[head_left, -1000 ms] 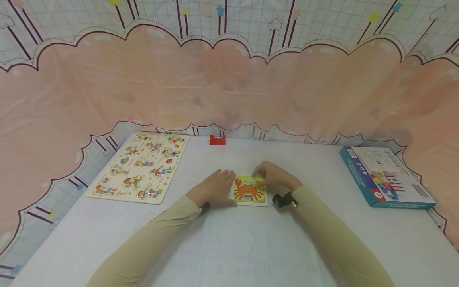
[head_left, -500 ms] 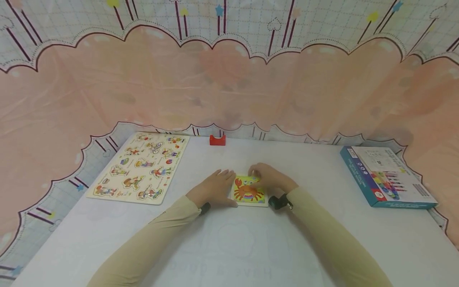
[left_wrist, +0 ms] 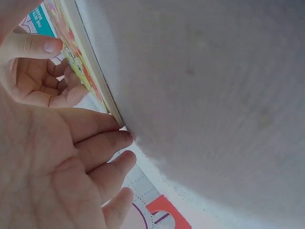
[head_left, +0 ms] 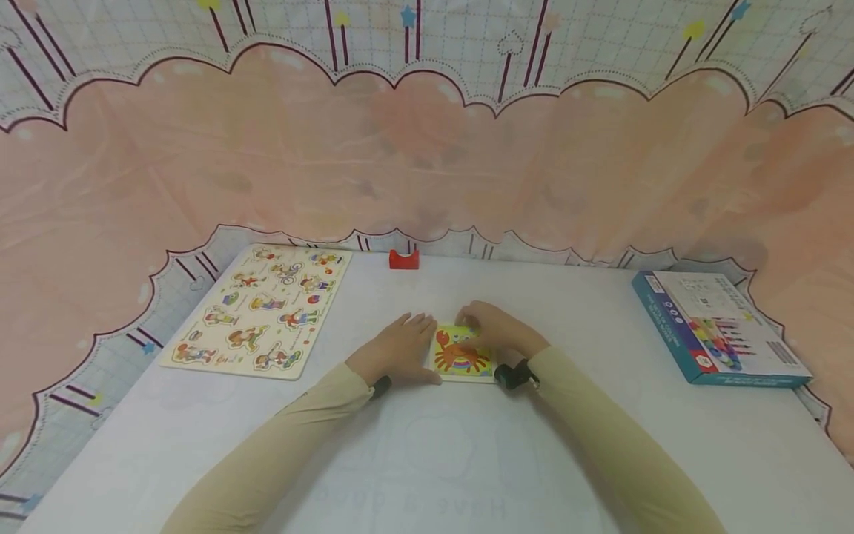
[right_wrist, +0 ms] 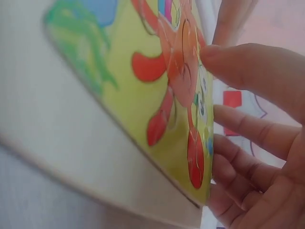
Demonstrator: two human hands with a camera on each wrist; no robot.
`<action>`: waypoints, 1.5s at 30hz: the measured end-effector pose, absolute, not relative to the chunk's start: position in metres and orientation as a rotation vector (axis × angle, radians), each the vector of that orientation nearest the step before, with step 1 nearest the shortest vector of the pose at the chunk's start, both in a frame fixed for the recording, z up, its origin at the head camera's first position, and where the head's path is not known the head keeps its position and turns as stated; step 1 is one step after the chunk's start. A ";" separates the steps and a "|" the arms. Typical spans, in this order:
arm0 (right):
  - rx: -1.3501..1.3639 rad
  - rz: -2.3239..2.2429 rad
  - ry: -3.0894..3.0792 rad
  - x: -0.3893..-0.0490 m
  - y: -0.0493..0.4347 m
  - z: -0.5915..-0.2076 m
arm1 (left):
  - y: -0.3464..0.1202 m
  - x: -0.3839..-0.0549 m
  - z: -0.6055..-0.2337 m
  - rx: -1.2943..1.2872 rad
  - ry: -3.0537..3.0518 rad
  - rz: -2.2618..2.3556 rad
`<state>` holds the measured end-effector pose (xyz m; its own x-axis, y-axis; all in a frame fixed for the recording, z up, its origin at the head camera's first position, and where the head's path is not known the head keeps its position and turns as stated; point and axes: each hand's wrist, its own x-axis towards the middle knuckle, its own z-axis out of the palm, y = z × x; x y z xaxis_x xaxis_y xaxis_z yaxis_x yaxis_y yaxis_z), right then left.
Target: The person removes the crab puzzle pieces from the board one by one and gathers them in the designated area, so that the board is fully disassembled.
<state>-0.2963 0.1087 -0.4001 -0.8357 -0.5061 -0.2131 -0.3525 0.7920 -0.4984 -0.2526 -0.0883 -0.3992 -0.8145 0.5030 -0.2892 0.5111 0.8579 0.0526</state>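
Note:
A small square crab puzzle lies flat on the table, its yellow-edged picture set in a pale frame. At its left side rests my left hand, fingers extended; in the left wrist view the index fingertip touches the puzzle's edge. My right hand is over the puzzle's upper right part. The right wrist view has the right thumb against the crab picture, with the other fingers loosely bent by the far edge. The puzzle's upper right corner is hidden by the right hand.
A large pegboard puzzle with figures of children lies at the left. At the back stands a red arch-shaped block. A flat teal-edged box lies at the right. A patterned peach curtain hangs behind the table.
My right hand has slid left across the puzzle, its thumb moving farther onto the crab. The left hand and the puzzle have stayed in place.

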 end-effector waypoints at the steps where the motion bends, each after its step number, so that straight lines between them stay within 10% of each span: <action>1: -0.658 -0.653 2.639 -0.296 0.108 -0.400 | -0.088 -0.253 -0.399 0.763 2.740 -0.038; 45: -0.607 -0.857 2.603 -0.300 0.100 -0.405 | -0.088 -0.253 -0.400 0.726 2.729 -0.010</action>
